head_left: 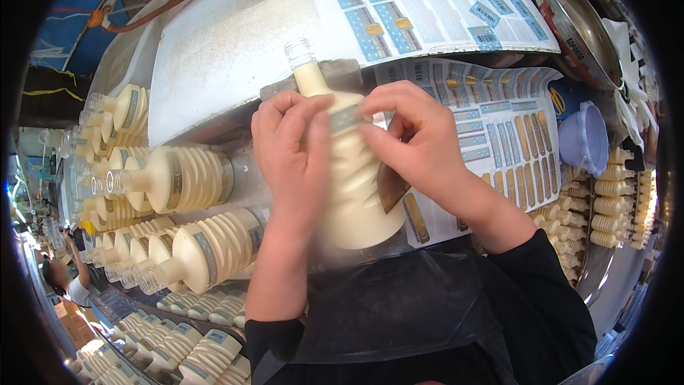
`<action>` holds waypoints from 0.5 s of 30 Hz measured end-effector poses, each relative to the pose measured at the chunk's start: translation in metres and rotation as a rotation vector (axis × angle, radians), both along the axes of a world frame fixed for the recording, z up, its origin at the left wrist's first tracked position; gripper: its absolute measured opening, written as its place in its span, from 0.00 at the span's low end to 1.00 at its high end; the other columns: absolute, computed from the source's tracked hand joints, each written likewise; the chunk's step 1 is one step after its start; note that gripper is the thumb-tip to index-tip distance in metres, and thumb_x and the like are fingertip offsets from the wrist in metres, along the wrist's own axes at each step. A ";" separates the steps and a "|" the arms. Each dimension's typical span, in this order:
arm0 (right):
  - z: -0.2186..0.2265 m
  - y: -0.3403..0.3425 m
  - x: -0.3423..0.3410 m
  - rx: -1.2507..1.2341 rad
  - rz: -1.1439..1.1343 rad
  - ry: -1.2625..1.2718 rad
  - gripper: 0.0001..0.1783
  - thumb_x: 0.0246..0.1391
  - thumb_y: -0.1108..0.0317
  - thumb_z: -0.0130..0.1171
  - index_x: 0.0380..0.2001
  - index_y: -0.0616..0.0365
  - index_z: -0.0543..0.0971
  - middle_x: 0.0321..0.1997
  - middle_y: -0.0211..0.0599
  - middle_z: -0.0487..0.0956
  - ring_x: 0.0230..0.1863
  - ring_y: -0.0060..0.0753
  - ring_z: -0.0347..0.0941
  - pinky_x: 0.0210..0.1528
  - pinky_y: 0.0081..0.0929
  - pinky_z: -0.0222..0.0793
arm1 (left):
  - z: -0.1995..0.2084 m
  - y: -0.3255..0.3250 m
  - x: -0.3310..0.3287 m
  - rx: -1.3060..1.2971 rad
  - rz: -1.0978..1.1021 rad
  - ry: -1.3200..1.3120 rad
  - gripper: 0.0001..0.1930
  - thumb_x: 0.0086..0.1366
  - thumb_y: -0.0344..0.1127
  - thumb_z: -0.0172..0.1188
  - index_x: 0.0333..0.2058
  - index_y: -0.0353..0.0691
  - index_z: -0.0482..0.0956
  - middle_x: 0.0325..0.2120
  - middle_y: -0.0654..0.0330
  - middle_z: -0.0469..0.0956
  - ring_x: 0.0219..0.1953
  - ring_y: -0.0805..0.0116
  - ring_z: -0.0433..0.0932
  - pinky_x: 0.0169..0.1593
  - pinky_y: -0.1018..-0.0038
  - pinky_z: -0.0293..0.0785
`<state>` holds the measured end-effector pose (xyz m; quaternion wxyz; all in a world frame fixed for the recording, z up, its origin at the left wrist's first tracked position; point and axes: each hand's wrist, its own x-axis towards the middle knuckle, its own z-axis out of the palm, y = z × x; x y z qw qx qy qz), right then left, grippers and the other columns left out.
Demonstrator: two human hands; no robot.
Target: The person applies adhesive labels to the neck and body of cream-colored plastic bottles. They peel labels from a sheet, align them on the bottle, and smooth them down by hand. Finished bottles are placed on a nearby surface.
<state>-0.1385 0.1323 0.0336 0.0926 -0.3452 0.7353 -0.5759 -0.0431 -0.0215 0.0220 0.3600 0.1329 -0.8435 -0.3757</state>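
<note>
A cream bottle point(356, 203) with spiral ridges lies before me, its clear glass neck pointing away. Around its shoulder runs a blue-grey label strip point(345, 120). My left hand point(288, 150) is closed against the bottle's left side, fingers curled at the shoulder; its thumb is smeared by motion beside the strip. On the other side, the thumb and forefinger of my right hand point(417, 139) pinch at the strip's right end. A brown, flat-looking piece point(391, 187) sits at the bottle's right side below that hand; what it is, I cannot make out. A dark block point(340, 75) lies behind the bottle's shoulder.
Label sheets point(427, 14) lie on the white board point(214, 64), and another label sheet point(491, 150) hangs lower right. Several labelled bottles point(192, 178) lie stacked at left. A lavender bucket point(584, 139) and metal pan point(581, 18) stand right. Another person point(75, 285) is far left.
</note>
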 end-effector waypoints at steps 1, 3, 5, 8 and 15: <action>0.003 -0.002 -0.002 0.000 -0.006 -0.078 0.10 0.53 0.76 0.66 0.40 0.61 0.84 0.45 0.33 0.79 0.27 0.17 0.71 0.31 0.18 0.67 | 0.000 0.000 0.000 0.004 -0.001 0.007 0.08 0.65 0.29 0.62 0.40 0.40 0.86 0.39 0.59 0.77 0.44 0.60 0.72 0.50 0.66 0.68; 0.004 -0.005 -0.005 0.009 -0.008 -0.128 0.10 0.53 0.77 0.66 0.40 0.63 0.84 0.47 0.31 0.78 0.24 0.08 0.68 0.27 0.12 0.64 | -0.001 0.000 0.000 0.005 0.003 0.002 0.08 0.65 0.29 0.62 0.40 0.40 0.86 0.39 0.59 0.77 0.43 0.60 0.72 0.50 0.66 0.68; 0.002 -0.007 -0.007 0.028 0.000 -0.073 0.10 0.52 0.78 0.66 0.40 0.63 0.83 0.46 0.30 0.78 0.24 0.08 0.69 0.28 0.12 0.64 | 0.000 0.001 0.000 0.006 0.007 -0.004 0.07 0.65 0.29 0.62 0.40 0.40 0.86 0.39 0.59 0.77 0.43 0.60 0.72 0.50 0.66 0.68; 0.005 -0.009 -0.010 0.071 0.015 -0.199 0.09 0.53 0.78 0.66 0.39 0.63 0.83 0.45 0.28 0.76 0.24 0.07 0.68 0.28 0.11 0.63 | 0.001 0.001 0.000 0.014 0.010 -0.004 0.07 0.64 0.28 0.62 0.40 0.40 0.86 0.39 0.59 0.77 0.43 0.60 0.72 0.50 0.66 0.68; 0.003 -0.008 -0.011 0.069 0.017 -0.157 0.08 0.52 0.75 0.67 0.37 0.60 0.82 0.43 0.29 0.76 0.26 0.13 0.70 0.30 0.16 0.65 | 0.000 0.001 0.000 0.010 0.013 -0.006 0.07 0.64 0.29 0.62 0.40 0.40 0.86 0.39 0.59 0.76 0.44 0.60 0.72 0.50 0.66 0.68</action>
